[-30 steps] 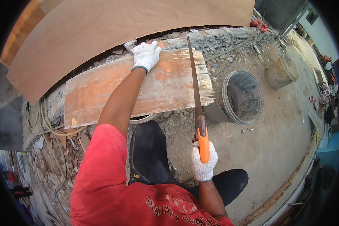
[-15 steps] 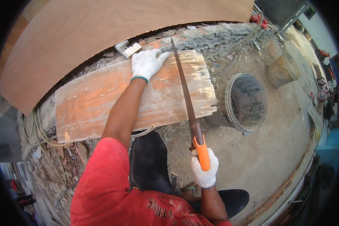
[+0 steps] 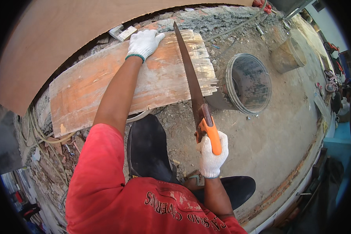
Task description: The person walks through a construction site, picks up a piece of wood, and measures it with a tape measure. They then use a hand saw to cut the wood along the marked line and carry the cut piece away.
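A worker's gloved right hand (image 3: 213, 155) is wrapped tight around the orange handle of a saw (image 3: 189, 70), its blade angled across a worn board (image 3: 160, 80) near the splintered right end, as seen from where I stand; the gloved left hand (image 3: 143, 43) lies spread, thumb out, on the board's far edge. The board rests beside broken rubble, just left of a bucket (image 3: 257, 78), below a large wooden sheet (image 3: 66, 43)
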The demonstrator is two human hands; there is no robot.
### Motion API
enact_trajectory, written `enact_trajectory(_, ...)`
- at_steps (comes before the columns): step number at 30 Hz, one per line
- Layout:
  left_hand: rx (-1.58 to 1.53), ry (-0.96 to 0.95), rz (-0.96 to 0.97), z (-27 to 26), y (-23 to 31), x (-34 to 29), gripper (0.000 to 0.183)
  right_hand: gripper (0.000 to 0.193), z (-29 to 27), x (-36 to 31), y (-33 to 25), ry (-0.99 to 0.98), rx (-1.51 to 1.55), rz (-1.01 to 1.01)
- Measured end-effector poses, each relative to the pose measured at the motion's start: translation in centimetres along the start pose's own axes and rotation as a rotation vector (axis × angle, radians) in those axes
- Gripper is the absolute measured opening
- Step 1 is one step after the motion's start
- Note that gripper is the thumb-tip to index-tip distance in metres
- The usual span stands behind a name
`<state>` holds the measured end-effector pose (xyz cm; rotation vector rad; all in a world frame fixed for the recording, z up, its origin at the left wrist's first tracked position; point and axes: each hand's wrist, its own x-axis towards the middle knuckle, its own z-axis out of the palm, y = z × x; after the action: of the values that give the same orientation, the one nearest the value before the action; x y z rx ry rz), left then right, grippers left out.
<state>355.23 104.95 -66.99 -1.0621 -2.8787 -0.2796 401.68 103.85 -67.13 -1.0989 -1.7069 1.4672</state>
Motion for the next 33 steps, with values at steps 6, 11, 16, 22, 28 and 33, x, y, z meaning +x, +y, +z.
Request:
enact_trajectory(6, 0.008, -0.054, -0.085, -1.1, 1.9, 0.0, 0.059, 0.034, 0.6, -1.0, -0.4, -0.042, 0.009, -0.02)
enact_trajectory(11, 0.03, -0.077, -0.088, -0.9, 1.0, 0.5, 0.068, 0.035, 0.9, -1.4, -0.9, -0.044, -0.04, -0.077)
enact_trajectory(16, 0.019, -0.114, -0.111, -1.7, 2.2, 0.5, 0.074, 0.036, 0.4, -1.0, -0.6, -0.042, -0.074, -0.134)
enact_trajectory(22, -0.045, 0.002, -0.135, -0.1, 1.0, 0.9, 0.073, 0.036, 1.0, -0.6, -1.4, -0.044, -0.086, -0.173)
enact_trajectory(28, -0.051, 0.039, -0.108, -0.2, 2.0, 1.4, 0.068, 0.034, -2.2, 0.2, -2.1, -0.021, 0.097, -0.083)
enact_trajectory(33, -0.074, -0.194, -0.23, -1.6, 1.9, 2.0, 0.066, 0.031, -8.7, 3.7, -10.3, -0.193, 0.65, 0.216)
